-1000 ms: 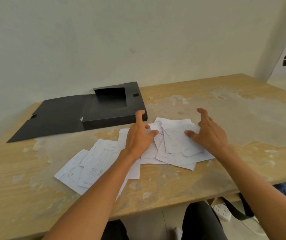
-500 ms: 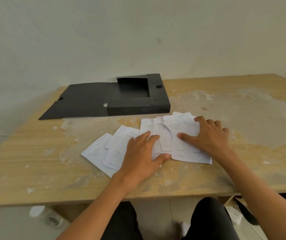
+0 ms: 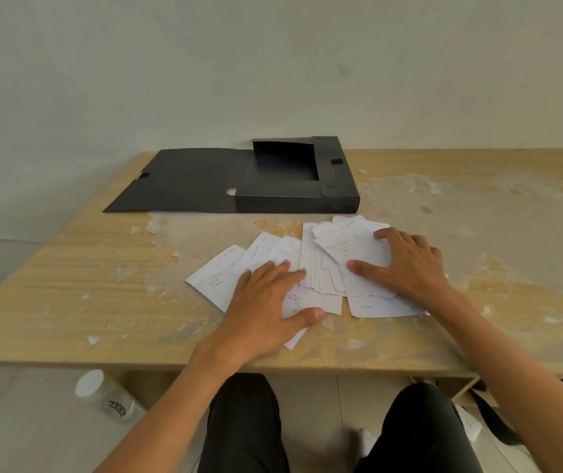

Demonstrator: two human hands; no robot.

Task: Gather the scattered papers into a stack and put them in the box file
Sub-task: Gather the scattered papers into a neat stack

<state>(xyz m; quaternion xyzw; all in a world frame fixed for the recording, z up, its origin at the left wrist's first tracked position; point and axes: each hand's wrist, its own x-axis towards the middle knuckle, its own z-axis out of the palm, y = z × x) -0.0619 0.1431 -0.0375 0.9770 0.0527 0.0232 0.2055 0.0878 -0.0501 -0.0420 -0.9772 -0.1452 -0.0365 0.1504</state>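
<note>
Several white printed papers (image 3: 324, 268) lie fanned and overlapping on the worn wooden table (image 3: 68, 285), near its front edge. My left hand (image 3: 266, 308) rests flat, palm down, on the left part of the spread. My right hand (image 3: 406, 264) lies flat on the right part, fingers apart, pressing the top sheets. Neither hand grips a sheet. The black box file (image 3: 293, 186) sits behind the papers, its lid laid open flat to the left and its tray empty.
A pale wall stands right behind the table. Below the front edge, a clear jar with a white lid (image 3: 106, 397) lies on the floor at the left. A white power strip (image 3: 467, 421) and my dark-trousered knees are under the table.
Both hands have come down flat onto the papers and pushed them closer together. The camera view has shifted, so the box file now appears nearer the centre.
</note>
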